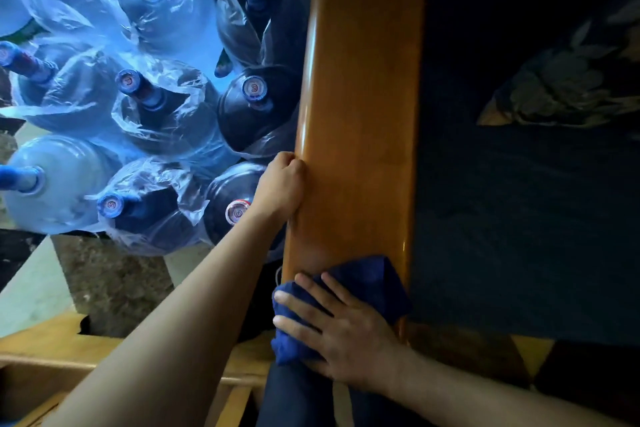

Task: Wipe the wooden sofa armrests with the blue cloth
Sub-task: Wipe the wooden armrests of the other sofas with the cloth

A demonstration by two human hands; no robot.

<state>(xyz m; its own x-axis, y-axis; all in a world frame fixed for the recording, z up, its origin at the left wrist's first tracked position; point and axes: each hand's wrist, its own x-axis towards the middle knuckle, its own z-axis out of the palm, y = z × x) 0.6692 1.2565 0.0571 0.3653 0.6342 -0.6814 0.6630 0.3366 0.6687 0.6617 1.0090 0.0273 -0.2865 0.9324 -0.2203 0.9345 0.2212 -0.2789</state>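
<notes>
My right hand (346, 333) presses the blue cloth (367, 284) flat under spread fingers on the near end of the wooden armrest (356, 114), while my left hand (282, 189), curled, grips its outer edge just ahead for steadiness.

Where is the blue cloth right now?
In the head view, the blue cloth lies on the near end of the wooden armrest, pressed flat under the right hand, below the left hand.

text: no legible words or numbers | marks: round red-and-white logo seals on water jug caps (254, 89), (238, 212), (110, 205), (126, 81) | logo shape: a curled, S-like swirl, too blurred to read as a letter or brand
</notes>
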